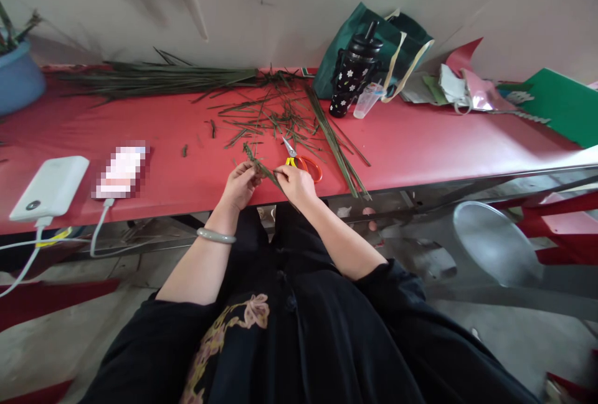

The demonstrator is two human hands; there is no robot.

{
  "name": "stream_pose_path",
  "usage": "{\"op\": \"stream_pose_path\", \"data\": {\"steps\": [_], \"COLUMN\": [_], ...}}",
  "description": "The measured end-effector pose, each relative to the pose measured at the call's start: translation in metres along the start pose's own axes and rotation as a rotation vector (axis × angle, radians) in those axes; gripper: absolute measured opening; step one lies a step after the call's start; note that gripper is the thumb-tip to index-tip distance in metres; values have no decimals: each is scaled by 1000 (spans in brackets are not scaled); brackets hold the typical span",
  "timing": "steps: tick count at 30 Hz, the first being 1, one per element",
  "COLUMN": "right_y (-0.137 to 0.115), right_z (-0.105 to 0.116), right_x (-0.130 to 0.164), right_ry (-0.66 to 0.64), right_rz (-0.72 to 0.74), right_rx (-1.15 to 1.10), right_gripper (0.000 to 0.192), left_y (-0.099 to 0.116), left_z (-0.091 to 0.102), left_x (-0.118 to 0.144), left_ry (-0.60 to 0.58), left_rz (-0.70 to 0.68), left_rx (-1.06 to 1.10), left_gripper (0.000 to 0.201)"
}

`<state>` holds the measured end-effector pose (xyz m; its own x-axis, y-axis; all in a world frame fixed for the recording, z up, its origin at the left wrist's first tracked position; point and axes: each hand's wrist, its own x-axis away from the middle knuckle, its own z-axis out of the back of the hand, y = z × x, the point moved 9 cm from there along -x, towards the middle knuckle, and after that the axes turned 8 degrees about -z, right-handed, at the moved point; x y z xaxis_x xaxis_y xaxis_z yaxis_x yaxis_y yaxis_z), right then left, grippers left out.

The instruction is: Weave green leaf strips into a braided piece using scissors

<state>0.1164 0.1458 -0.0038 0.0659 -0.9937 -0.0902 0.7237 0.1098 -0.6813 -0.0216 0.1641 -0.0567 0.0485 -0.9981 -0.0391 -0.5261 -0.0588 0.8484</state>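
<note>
Green leaf strip [262, 167] pinched between both hands [268, 185], close together at table edge [187, 195].

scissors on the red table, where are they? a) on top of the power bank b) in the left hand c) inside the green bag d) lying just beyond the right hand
d: the scissors lie flat on the table just past the right hand, held by neither hand; both it and the left hand pinch a green leaf strip.

Red table [420, 142]; orange-handled scissors [306, 164]; flower-dotted black bottle [350, 77].
</note>
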Motion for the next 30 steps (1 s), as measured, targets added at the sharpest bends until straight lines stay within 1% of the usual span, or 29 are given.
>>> {"op": "stream_pose_path", "data": {"steps": [2,4,8,11,14,17,19,24,28,30], "right_y": [-5,-9,-11,-14,-24,-36,-43,-63,-79,-83], "right_z": [5,3,2,11,21,31,33,26,15,11], "right_x": [2,4,8,8,6,-3,-12,-32,-36,-35], "right_ry": [54,55,57,50,28,22,4,-73,-119,-116], "right_rz": [28,66,91,97,152,209,234,325,443,495], "right_rx": [144,239,333,395,471,542,598,735,819,846], "right_gripper": [22,24,27,29,30,30,30,28,26,25], "left_y": [0,1,0,-3,-6,-9,-11,-15,-17,-17], "left_z": [2,4,5,0,-5,-9,-9,-10,-16,-18], "left_x": [-1,-3,-3,-2,-1,0,-1,-3,-1,1], "left_ry": [52,95,139,100,42,-50,-87,-124,-168,-177], "left_rz": [-4,-28,-84,-76,-35,21,44,81,125,141], "left_rx": [19,-6,-139,-242,-307,-354,-372,-417,-459,-459], "left_gripper": [32,35,42,43,41,39,38,27,21,19]}}
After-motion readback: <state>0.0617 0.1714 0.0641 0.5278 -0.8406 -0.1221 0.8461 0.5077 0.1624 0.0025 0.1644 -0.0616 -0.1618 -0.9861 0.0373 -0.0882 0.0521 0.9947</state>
